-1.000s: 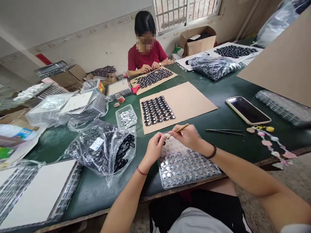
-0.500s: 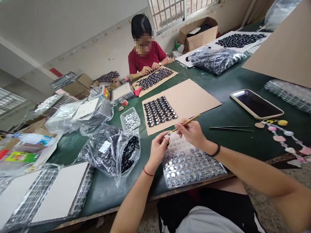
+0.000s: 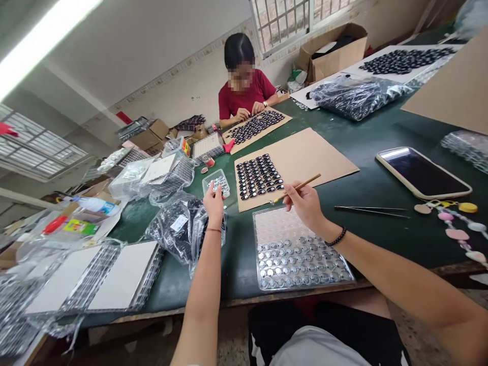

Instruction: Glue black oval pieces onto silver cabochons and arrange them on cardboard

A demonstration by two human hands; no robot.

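My right hand (image 3: pixel 305 206) grips a thin brown wooden stick (image 3: pixel 309 181). The stick's pale yellow tip points left, just above the top edge of a clear plastic tray (image 3: pixel 263 288). Round silvery pieces fill the tray's near rows; its far part looks pale. My left hand (image 3: pixel 214 203) is at the small clear box (image 3: pixel 227 190) of shiny round pieces, its thumb and finger close together over them. A small dark piece shows at that hand's right side, mostly hidden by the fingers. Beyond the tray, rows of black pieces with shiny centres (image 3: pixel 259 175) lie on a cardboard sheet (image 3: pixel 316 157).
A plastic bag of black pieces (image 3: pixel 173 223) lies beside my left forearm. Tweezers (image 3: pixel 369 208) and a phone (image 3: pixel 423 173) with a beaded strap are on the right. Covered trays (image 3: pixel 122 277) stand at the left. Across the table, a person (image 3: pixel 247 91) handles black pieces on cardboard.
My left hand has moved left and away from the stick's tip to the small box. My right hand keeps the stick, now over the tray's far edge. The view has turned left.
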